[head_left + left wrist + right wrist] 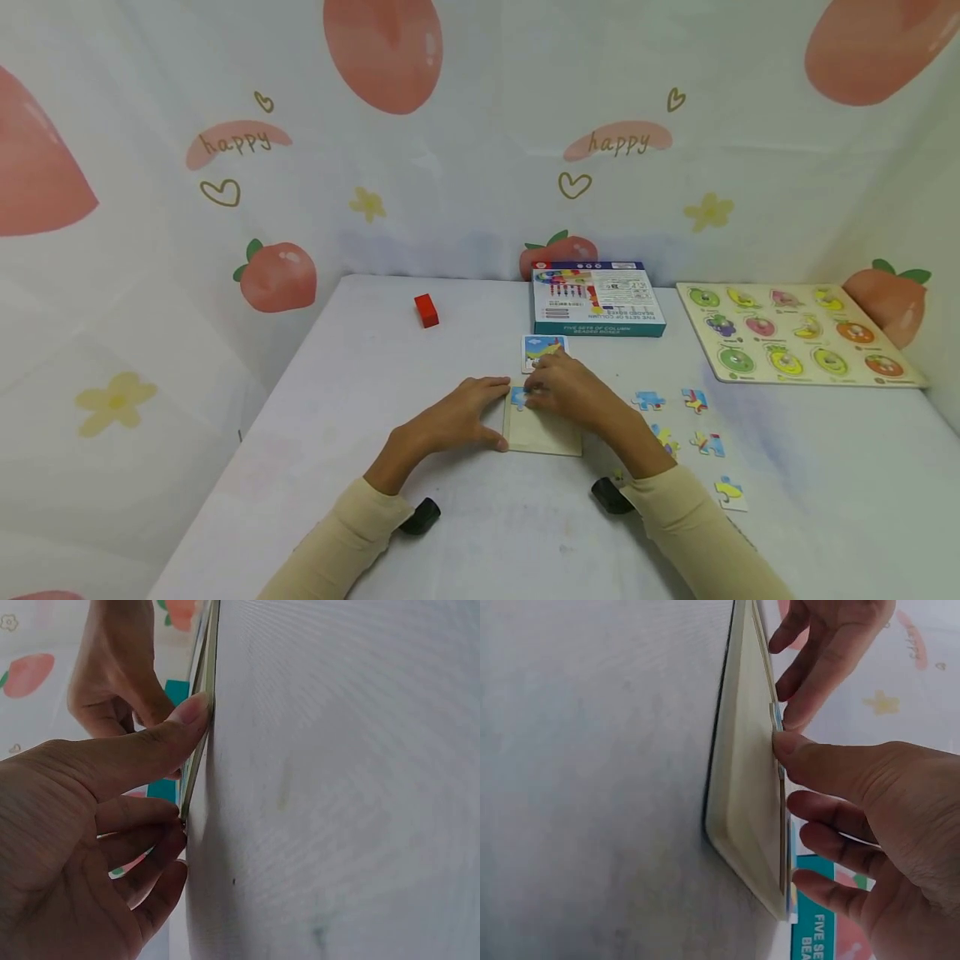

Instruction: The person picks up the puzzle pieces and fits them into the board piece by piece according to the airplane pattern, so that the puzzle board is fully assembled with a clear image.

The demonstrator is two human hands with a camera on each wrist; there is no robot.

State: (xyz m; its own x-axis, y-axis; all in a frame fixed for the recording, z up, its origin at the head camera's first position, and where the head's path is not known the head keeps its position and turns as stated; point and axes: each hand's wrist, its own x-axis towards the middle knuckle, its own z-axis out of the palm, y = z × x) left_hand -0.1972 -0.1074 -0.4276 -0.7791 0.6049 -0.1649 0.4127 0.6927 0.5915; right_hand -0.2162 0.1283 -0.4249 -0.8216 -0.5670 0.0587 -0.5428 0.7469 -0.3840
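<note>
A square wooden puzzle board (551, 435) with a raised rim lies on the table. My left hand (459, 414) holds its left side, thumb at the near corner and fingers at the far corner. My right hand (567, 387) is over the board's far edge and pinches a puzzle piece (780, 769), its thumb on it. A blue puzzle piece (517, 397) shows in the board's far left corner, partly hidden by the fingers. Just beyond the board lies a picture card (534, 348), partly covered by my right hand.
Several loose puzzle pieces (648, 401) lie right of the board, some behind the right forearm. A teal-edged box (600, 302) stands at the back, with a fruit puzzle board (806, 333) to its right. A red block (426, 310) sits at the back left.
</note>
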